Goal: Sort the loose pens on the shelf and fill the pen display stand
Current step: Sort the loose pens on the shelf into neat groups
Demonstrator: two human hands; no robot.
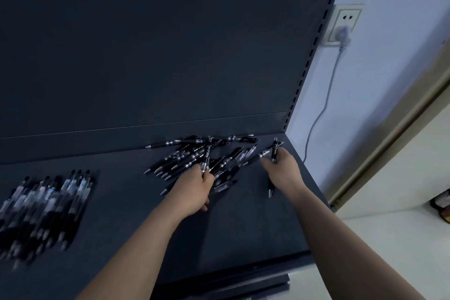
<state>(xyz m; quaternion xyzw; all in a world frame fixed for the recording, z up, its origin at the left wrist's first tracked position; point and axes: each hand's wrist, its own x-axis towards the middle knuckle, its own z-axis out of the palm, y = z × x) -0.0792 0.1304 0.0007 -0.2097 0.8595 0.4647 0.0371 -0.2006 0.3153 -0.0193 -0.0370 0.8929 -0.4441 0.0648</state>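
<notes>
Loose black retractable pens (185, 154) lie in a crossed, unsorted heap on the dark grey flat shelf (243, 226), toward its rear right area and close to the dark grey back panel (170, 44). Several pens of the heap lie against the foot of that panel.

Left hand (194, 190): placed on the near edge of the heap, palm down. Its fingers are curled round one black pen with a clear barrel section (207, 153). This pen points away from the person, over the heap.

Right hand (283, 170): placed at the right of the heap, near the rear right corner of the shelf. Its fingertips pinch a short black pen with a white label (274, 151), which points toward the back panel. A further black pen with a silver tip (270, 189) lies on the shelf just beside the right wrist, partly hidden by the hand.

A second group, a row of black and clear pens laid parallel (46, 204), lies at the left of the shelf, well apart from the heap. It is blurred, so individual pens cannot be told apart.

A slotted upright (309, 63) runs along the right edge of the back panel. On the pale wall behind it, a white wall socket (342, 17) carries a grey plug (343, 34), and a grey cable (319, 109) hangs down from it behind the shelf.
</notes>
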